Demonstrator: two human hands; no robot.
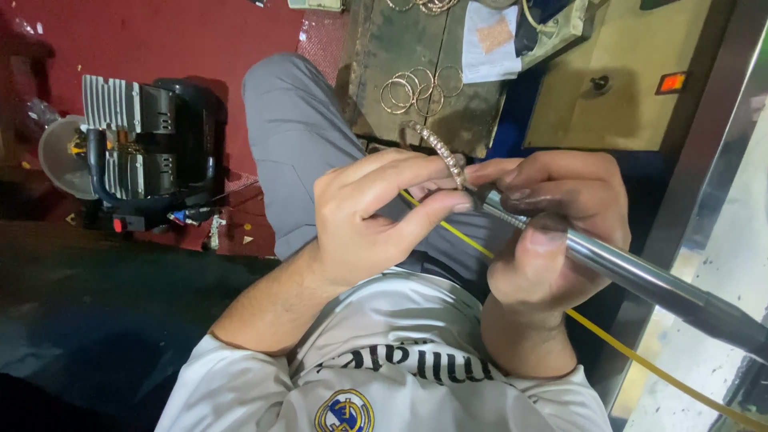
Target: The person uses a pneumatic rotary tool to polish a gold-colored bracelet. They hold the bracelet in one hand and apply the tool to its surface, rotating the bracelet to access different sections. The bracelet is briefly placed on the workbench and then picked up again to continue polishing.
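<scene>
Left hand [368,216] pinches a studded bangle [442,152] between thumb and fingers; bangle arcs up toward 12 o'clock from the grip. Right hand [552,224] is closed around a metal handpiece [632,272], its tip touching the bangle just beside the left thumb; the shaft runs out to 4 o'clock. Loose thin bangles [420,86] lie on a worn bench [392,48] at 12. Small black compressor [148,152] sits on the red floor at 9. Yellow cord [640,360] passes under the right wrist.

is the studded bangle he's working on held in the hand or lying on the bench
Held. The studded bangle is pinched in the left hand, off the bench.
</scene>
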